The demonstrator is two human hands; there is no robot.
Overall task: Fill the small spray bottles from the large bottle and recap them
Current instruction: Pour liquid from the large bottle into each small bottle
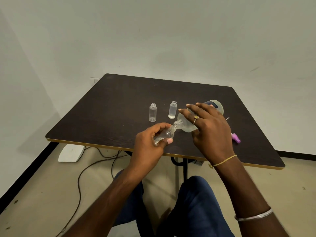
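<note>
Curled round a small clear bottle point(164, 135), my left grip point(150, 141) holds it clear of the desk point(102, 108), thumb on the near side and fingers over the far side. The bottle is tilted so that its open threaded neck points toward 2 o'clock. My right grip point(210, 127) is wrapped over the large bottle point(185, 124), fingers spread across its shoulder. That bottle is tipped nearly onto its side in the air, base toward 2 o'clock and open threaded mouth toward 8 o'clock. The two mouths meet, touching or all but touching, above the near half of the desk. I cannot tell whether liquid is running between them, nor how much sits in the bottle I hold, since my fingers cover most of it. At 12 o'clock from my left grip two more small bottles stand upright and uncapped on the desk, apart from each other. The left bottle point(152, 114) looks empty, while the right bottle point(172, 110) has a shallow layer of clear liquid in its bottom and stands just beside my right fingertips. At 3 o'clock from my right grip a purple spray cap point(236, 138) lies on the desk near its right edge. A thin white stick point(227, 118) shows past my knuckles, mostly hidden. My right hand wears a ring point(196, 117), a yellow thread point(224, 160) at the wrist and a silver bangle point(254, 216) further up. A dark cable point(80, 177) trails over the floor below.
</note>
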